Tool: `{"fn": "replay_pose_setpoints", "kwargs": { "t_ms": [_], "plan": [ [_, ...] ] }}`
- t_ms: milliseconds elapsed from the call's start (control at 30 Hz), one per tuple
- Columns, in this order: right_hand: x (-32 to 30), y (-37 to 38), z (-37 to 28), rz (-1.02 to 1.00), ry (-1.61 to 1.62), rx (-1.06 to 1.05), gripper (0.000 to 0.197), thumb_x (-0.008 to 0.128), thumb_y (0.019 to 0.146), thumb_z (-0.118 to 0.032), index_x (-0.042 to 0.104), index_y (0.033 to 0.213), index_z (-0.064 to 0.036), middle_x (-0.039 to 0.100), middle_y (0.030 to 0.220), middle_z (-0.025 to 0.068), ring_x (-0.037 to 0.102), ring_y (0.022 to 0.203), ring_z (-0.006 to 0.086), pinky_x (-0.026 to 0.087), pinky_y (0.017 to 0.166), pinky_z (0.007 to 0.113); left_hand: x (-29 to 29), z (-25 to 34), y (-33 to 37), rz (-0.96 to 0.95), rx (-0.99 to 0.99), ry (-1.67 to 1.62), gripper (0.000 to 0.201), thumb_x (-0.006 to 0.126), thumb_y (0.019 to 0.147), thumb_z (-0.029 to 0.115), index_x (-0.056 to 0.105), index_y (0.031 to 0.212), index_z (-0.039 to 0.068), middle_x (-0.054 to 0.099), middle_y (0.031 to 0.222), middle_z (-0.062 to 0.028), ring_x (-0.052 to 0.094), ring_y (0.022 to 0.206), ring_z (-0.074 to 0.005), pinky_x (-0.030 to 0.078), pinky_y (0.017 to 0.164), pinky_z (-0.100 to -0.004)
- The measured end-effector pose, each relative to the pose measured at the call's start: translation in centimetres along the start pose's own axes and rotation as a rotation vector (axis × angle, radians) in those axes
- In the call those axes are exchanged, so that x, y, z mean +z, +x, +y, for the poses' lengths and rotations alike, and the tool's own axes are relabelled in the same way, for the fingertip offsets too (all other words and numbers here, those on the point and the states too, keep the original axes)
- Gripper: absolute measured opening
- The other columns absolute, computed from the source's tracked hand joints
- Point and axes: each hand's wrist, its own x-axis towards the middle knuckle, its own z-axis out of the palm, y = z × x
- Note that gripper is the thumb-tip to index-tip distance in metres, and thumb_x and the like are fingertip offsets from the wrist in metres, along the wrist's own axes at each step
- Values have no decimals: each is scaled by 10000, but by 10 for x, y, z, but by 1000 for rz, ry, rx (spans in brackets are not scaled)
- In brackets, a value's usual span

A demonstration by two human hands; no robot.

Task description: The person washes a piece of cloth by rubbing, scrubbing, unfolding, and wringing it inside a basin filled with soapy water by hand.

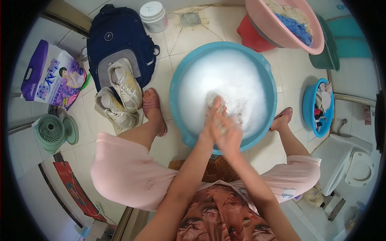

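A wide teal basin (pixel 175 120) full of white suds (pixel 225 68) stands on the floor between my feet. Both hands meet above the foam, near the basin's close side. My left hand (pixel 213 116) is closed around a small, pale, wet bundle (pixel 212 97) coated in foam, whose kind I cannot make out. Pressed against it, my right hand (pixel 227 130) is smeared by motion, so its fingers do not show clearly. Foam also clings to the hands. Just beyond them the suds look broken up, with bubbly patches.
At left lie a navy backpack (pixel 120 40), pale sneakers (pixel 124 84), a purple-white detergent bag (pixel 54 76) and a green fan (pixel 51 130). A white lidded tub (pixel 153 18) stands behind. To the right are a pink basin (pixel 261 20) with laundry, a blue basin (pixel 307 106) of clothes and a toilet (pixel 341 164).
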Motion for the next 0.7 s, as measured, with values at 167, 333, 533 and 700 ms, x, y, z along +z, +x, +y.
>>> {"fn": "replay_pose_setpoints", "kwargs": {
  "t_ms": [167, 333, 533, 700],
  "plan": [
    [10, 26, 55, 16, -110, 111, 246, 599, 805, -272, 685, 895, -60, 633, 857, 183, 605, 693, 293, 472, 643, 334, 24, 22, -12, -22, -454, -1095, 436, 584, 842, 380, 501, 1145, 77, 575, 1002, -63, 575, 862, -168, 504, 682, -308],
    [3, 27, 30, 101, 76, 142, 244, 610, 800, -258, 677, 902, -46, 629, 826, 185, 618, 757, 271, 468, 692, 338, 21, 12, -1, 31, -386, -1000, 480, 510, 871, 428, 491, 1169, 52, 578, 1054, -76, 565, 951, -180, 499, 695, -315],
    [5, 25, 59, 66, -243, -139, 171, 659, 738, -177, 675, 860, -59, 625, 820, 194, 610, 726, 307, 482, 655, 366, 30, 8, -15, -705, -40, -1235, 542, 414, 892, 497, 483, 1168, 35, 568, 1058, -74, 565, 954, -189, 489, 739, -300],
    [-1, 47, 52, 180, 137, 188, 245, 614, 779, -269, 646, 944, -91, 628, 845, 161, 597, 747, 328, 465, 676, 379, 29, 49, -11, -21, -397, -1012, 522, 431, 901, 460, 485, 1143, 0, 550, 1141, -125, 559, 1004, -204, 488, 786, -316]
  ]
}}
